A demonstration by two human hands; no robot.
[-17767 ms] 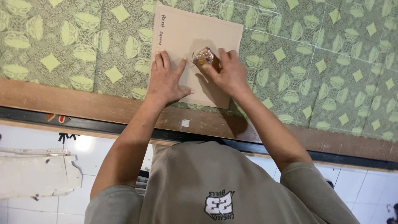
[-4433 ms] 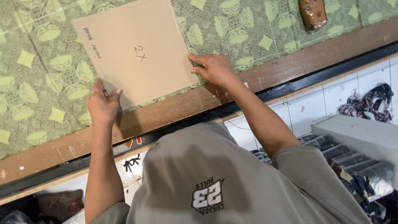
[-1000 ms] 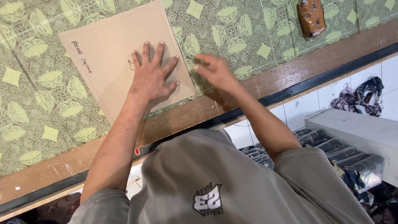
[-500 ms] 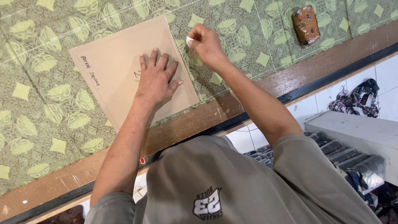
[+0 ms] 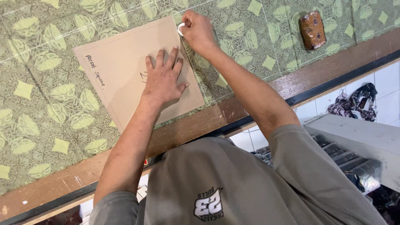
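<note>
- Your left hand [image 5: 164, 79] lies spread flat on the square tan cardboard template [image 5: 125, 71], pinning it to green patterned fabric [image 5: 41, 104].
- Your right hand [image 5: 198, 29] pinches small white chalk [image 5: 180, 28] (just beyond the template's far corner).

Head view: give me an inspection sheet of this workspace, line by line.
Surface: wooden table covered by green patterned cloth.
Job's things: tan card template lying flat on the cloth; small white chalk piece at the template's top corner.
Clutter: brown block lying on the cloth, apart from the template.
Grips: left hand pressed flat on the template, fingers spread; right hand pinching the chalk at the template's edge.
Cables: nothing seen.
Surroundings: white tiled floor, grey bench, dark cloth bundle below the table.
</note>
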